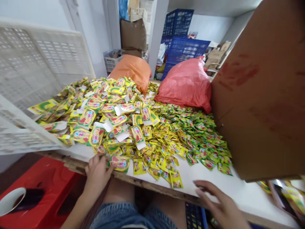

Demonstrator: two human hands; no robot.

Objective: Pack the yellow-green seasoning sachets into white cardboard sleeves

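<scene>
"How far along does it look, from the head view?"

"Judging by what lies out, plenty is left: a big heap of cartons (87,118), several with white flaps open, runs into loose yellow sachets (139,167) and green sachets (205,144). I can't pick out any carton as finished"

"And the hands?"

"The left hand (98,168) has its thumb on the left end of one watermelon-print carton (122,163); how firmly it grips, I can't tell. The right hand (220,200) is spread, thumb and finger apart, with nothing visible in it"

"Where's that carton, and which way does it point?"

"Flat by the front edge of the white table (250,194), long axis roughly along that edge, its free end pointing right, toward the yellow sachets"
</scene>
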